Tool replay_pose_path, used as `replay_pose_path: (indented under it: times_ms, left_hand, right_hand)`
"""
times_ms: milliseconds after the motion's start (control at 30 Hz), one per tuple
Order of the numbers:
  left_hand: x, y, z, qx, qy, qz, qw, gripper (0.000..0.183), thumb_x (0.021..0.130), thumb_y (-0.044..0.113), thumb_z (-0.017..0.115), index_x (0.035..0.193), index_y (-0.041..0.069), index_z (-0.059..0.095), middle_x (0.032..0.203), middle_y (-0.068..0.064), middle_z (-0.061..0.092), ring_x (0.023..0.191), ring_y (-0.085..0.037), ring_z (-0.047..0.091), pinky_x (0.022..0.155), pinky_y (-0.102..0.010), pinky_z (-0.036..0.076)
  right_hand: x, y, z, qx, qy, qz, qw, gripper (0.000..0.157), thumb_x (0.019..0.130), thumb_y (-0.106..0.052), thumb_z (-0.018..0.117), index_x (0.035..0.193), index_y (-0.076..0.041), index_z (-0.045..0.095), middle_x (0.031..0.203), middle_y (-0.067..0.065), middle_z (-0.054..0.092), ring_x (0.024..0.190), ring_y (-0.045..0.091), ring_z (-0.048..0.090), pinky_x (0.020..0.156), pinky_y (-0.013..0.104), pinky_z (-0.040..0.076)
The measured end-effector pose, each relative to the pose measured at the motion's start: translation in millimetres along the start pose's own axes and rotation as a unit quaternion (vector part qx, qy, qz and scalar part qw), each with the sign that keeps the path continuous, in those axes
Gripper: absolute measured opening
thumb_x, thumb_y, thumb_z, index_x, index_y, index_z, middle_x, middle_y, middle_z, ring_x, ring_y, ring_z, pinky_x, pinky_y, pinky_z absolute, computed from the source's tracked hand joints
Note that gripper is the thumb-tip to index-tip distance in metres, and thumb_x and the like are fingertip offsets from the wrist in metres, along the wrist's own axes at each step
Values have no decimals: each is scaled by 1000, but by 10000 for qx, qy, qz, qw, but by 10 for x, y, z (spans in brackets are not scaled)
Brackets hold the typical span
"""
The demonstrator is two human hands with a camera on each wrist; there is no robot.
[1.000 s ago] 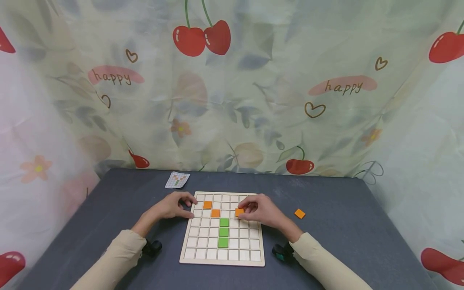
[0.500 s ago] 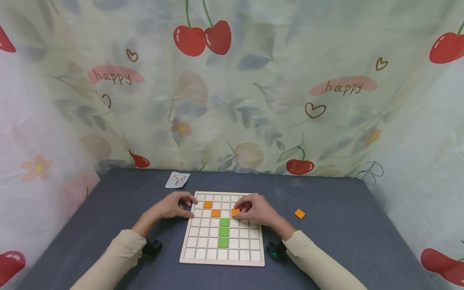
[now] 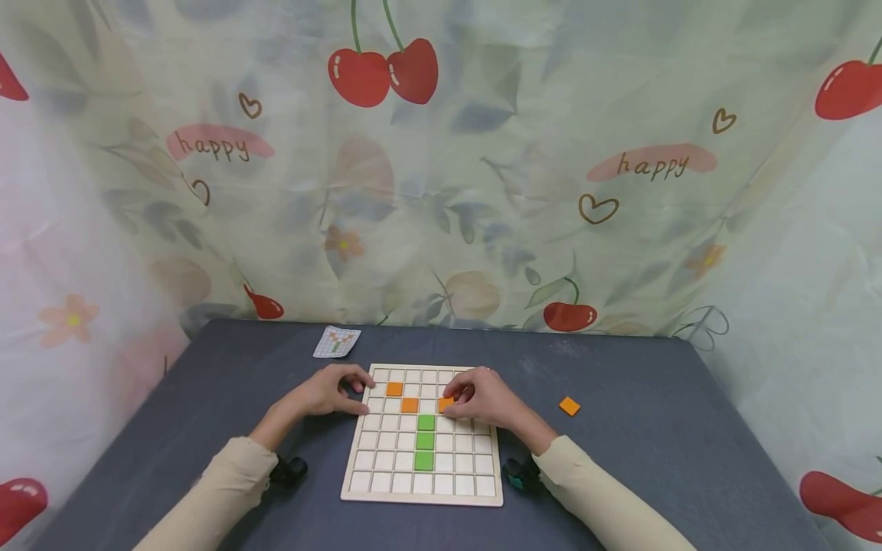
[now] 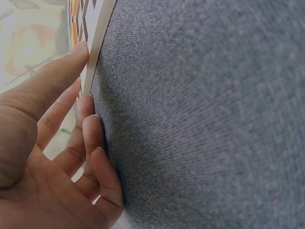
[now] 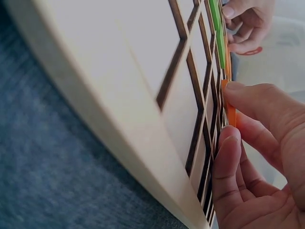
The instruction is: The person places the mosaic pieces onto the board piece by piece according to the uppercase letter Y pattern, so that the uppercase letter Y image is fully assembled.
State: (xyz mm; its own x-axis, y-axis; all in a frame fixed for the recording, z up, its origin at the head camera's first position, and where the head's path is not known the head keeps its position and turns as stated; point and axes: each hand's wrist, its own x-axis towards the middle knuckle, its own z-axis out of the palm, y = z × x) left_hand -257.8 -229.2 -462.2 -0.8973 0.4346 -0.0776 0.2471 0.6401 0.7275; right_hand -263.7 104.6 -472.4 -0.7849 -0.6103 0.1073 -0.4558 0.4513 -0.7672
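In the head view, a wooden grid board (image 3: 423, 490) lies on the table with green tiles (image 3: 425, 441) in a column and two orange tiles (image 3: 409, 405) up and left of them. My right hand (image 3: 485, 396) pinches a further orange tile (image 5: 229, 105) between thumb and fingers, over the board's upper right part. The right wrist view shows that tile tilted at the grid's ridges. My left hand (image 3: 329, 392) rests at the board's left edge, thumb and index fingertips touching the rim and set apart, as the left wrist view also shows.
A loose orange tile (image 3: 569, 406) lies on the dark table (image 3: 641, 444) to the right of the board. Behind the board at the left lies a small printed card (image 3: 337, 342) with a grid pattern. A patterned curtain (image 3: 441, 191) hangs along the table's back edge.
My right hand has shifted slightly left over the board with the pinched orange tile, bringing it nearer the green column. The left hand has stayed at the rim.
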Motion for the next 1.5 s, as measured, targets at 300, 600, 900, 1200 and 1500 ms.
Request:
replay_pose_path:
  times_ms: [300, 600, 900, 1200, 1500]
  left_hand:
    - [-19, 32, -9, 9, -9, -15, 10000, 37, 81, 11, 88, 113, 5, 71, 95, -6, 60, 81, -22, 52, 73, -36, 43]
    - [-11, -21, -5, -53, -23, 158, 9999, 37, 82, 11, 88, 113, 4, 71, 95, -7, 59, 79, -21, 51, 70, -33, 43]
    - [6, -53, 7, -97, -21, 214, 9997, 37, 81, 12, 88, 113, 5, 71, 95, -6, 59, 79, -21, 51, 70, -33, 43]
    - [-1, -46, 7, -69, -34, 176, 9998, 36, 82, 12, 87, 114, 5, 71, 95, -7, 59, 79, -21, 51, 70, -33, 43]
    - [-18, -2, -6, -54, -30, 175, 9998, 36, 82, 11, 87, 113, 4, 71, 95, -8, 60, 80, -22, 52, 71, -34, 43]
  right_hand:
    - [14, -11, 25, -123, -18, 22, 9999, 18, 85, -10, 84, 101, -6, 77, 93, 1, 71, 75, 10, 62, 70, 30, 51]
    - [14, -19, 29, -105, -24, -3, 9999, 17, 87, -9, 83, 102, -6, 77, 94, 2, 71, 77, 12, 62, 71, 31, 51]
    - [-11, -21, -4, 102, -125, 37, 9999, 19, 87, -10, 83, 103, -4, 76, 96, 4, 70, 78, 13, 62, 73, 31, 51]
    - [-101, 13, -114, 478, -116, -131, 9987, 20, 89, -12, 81, 107, -2, 76, 97, 4, 71, 79, 20, 64, 74, 32, 52]
    - [-295, 72, -332, 436, 59, -87, 9990, 22, 91, -13, 80, 108, -2, 75, 93, 0, 69, 78, 21, 62, 71, 31, 50]
